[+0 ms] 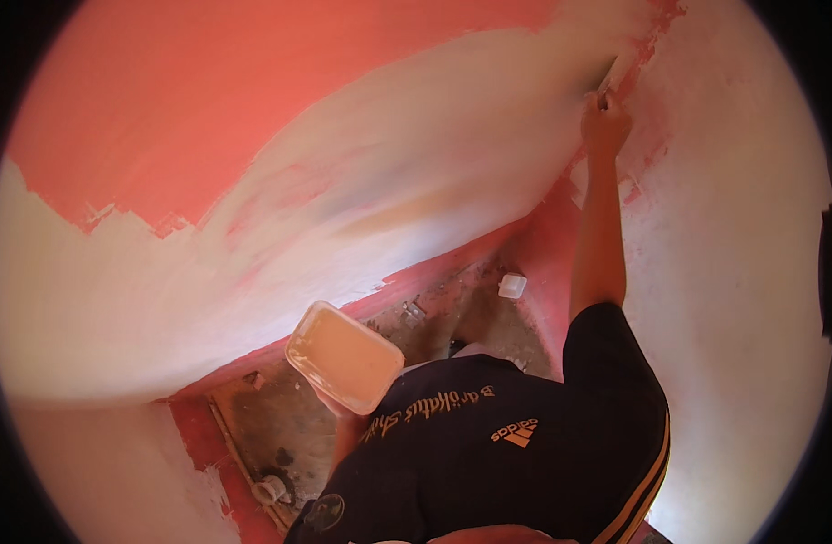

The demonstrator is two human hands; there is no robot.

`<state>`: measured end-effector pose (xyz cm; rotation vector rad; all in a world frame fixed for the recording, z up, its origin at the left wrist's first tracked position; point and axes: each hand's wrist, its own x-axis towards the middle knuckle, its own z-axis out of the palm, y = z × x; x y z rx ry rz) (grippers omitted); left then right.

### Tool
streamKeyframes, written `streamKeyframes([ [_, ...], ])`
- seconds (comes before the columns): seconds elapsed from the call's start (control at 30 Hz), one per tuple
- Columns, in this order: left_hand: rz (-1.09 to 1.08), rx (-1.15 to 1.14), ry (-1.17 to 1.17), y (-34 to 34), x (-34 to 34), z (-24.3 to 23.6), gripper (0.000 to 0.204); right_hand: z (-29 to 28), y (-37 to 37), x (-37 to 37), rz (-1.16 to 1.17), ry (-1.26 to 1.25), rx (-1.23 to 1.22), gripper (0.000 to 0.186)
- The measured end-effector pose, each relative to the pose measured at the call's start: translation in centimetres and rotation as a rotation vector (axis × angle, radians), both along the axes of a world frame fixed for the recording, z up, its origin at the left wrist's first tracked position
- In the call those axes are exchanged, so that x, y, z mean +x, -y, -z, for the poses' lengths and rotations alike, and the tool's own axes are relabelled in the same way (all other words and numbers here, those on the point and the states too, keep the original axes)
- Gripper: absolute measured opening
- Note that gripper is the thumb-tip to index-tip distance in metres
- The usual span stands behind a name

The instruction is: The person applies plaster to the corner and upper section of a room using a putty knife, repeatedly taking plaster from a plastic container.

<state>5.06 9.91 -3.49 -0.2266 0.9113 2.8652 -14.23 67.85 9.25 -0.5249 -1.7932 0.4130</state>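
Note:
My left hand [332, 399], partly hidden, grips a rectangular pale plastic tub [345, 354] holding a creamy, pale paste. My right hand [603, 125] is raised at the upper right, wrapped round a flat-bladed tool [608, 74], which is held at the white-coated wall [434, 136] near the inside corner. Ragged bands of coral-pink paint show along that corner and across the upper wall. The blade's exact contact with the surface is hard to make out.
Below me, the dirty floor [289, 426] has a small white plastic container [512, 285], scattered debris, a pale round object [269, 490] and a long thin strip along the left skirting. Walls with pink lower edges enclose the narrow space. A dark object [827, 272] sits at the far right edge.

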Motion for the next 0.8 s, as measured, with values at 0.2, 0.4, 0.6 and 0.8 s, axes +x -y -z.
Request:
streamKeyframes([
  [0.2, -0.029, 0.006, 0.025, 5.7, -0.3, 1.1, 0.068, -1.0, 19.5, 1.1, -0.131, 0.039, 0.143, 0.028],
  [0.4, 0.004, 0.006, 0.041, 12.5, -2.5, 1.3, 0.068, 0.3, 40.7, 3.4, -0.533, -0.036, 0.078, 0.016],
  [0.6, 0.064, 0.084, 0.003, 17.1, -5.0, 0.0, 0.073, 0.7, 43.6, 6.5, -0.391, 0.057, -0.311, 0.022],
  [0.8, 0.129, 0.087, 0.049, 21.8, -5.1, 0.3, 0.076, 0.7, 41.6, 1.6, -0.202, -0.043, -0.190, 0.024],
])
